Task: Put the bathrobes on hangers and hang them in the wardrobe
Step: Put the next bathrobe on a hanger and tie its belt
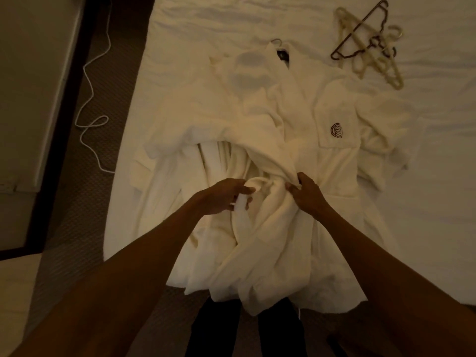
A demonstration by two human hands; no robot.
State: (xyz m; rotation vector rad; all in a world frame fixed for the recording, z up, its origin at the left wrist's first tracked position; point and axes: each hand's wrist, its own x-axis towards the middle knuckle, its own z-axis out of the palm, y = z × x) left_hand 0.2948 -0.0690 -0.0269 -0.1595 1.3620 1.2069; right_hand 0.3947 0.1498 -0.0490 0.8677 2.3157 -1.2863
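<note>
A white bathrobe (270, 119) lies spread on the bed, collar away from me, with a dark round logo (336, 130) on its chest pocket. A metal hanger hook (277, 42) sticks out at the collar. The hem hangs over the bed's near edge. My left hand (226, 195) holds the robe's white belt strip (240, 215) at waist height. My right hand (306, 193) pinches a fold of the robe's front just to the right of it. A second white garment (381, 124) lies bunched at the right.
Several loose hangers (368, 45), one dark and the others cream, lie piled on the white bedsheet (425, 189) at the far right. A white cable (91, 99) snakes over the dark carpet on the left, beside a dark-framed panel (38, 99). My dark trouser legs (244, 331) stand at the bed's edge.
</note>
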